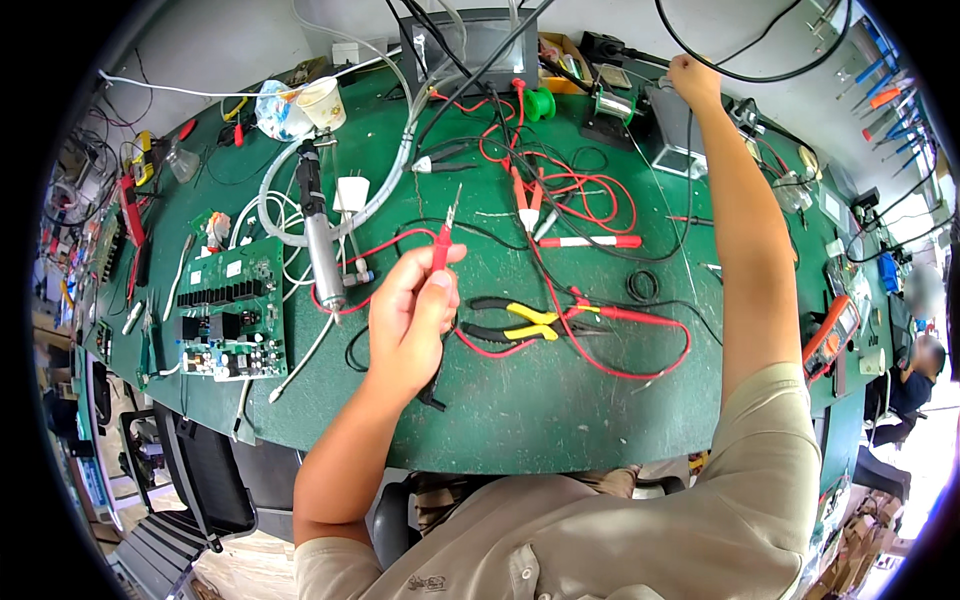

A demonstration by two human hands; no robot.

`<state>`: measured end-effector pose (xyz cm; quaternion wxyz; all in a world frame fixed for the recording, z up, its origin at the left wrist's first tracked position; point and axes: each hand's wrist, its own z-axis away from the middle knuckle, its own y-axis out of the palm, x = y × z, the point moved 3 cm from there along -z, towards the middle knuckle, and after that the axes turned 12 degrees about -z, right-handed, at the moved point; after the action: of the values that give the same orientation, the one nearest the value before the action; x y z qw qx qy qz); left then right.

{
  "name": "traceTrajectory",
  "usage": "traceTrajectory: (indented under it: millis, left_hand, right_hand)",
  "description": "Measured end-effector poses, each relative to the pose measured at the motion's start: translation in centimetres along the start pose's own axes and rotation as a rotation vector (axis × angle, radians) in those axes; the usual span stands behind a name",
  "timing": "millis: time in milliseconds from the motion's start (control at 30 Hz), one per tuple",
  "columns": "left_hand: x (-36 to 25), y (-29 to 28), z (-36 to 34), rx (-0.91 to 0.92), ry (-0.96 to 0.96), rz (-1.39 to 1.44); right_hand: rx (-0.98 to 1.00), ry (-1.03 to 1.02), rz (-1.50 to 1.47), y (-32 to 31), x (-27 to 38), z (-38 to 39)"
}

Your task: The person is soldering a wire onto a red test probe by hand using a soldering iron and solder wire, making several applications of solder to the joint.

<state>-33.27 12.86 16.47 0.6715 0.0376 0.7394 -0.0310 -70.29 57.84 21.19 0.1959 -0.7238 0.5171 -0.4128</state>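
Observation:
My left hand (412,315) is closed around a red test probe (440,248) above the middle of the bench. The probe's thin metal tip points up and away from me. A black piece sticks out below the same hand. My right hand (694,82) reaches to the back right, over a grey metal box (672,135). Its fingers are closed beside a black cable, and what they grip is hidden. Just right of my left hand lie yellow-and-black pliers (520,325), with a red test lead (630,316) across them.
A green circuit board (232,312) lies left, beside a hanging electric screwdriver (318,235). Tangled red leads (590,195), a red-and-white marker (588,242) and grey-handled cutters (445,158) lie mid-bench. An orange multimeter (832,335) stands right. A solder spool (612,106) sits at the back.

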Motion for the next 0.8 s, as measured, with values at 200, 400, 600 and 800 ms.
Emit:
traceTrajectory:
  millis: [200, 400, 600, 800]
  left_hand:
    - [-0.3, -0.5, 0.2, -0.022, 0.088, 0.007]
    - [-0.6, -0.2, 0.0, -0.082, 0.347, -0.229]
    - [-6.0, 4.5, 3.0, 0.116, 0.4, -0.51]
    - [-7.6, 9.1, 4.6, 0.32, 0.415, -0.518]
  right_hand:
    - [-0.133, 0.062, -0.305, -12.5, 3.9, 13.9]
    - [-0.2, -0.035, -0.435, -24.7, 6.3, 26.8]
    - [-0.175, -0.649, -0.216, -28.6, 15.1, 33.6]
    - [-0.193, -0.847, -0.187, -25.4, 20.7, 37.8]
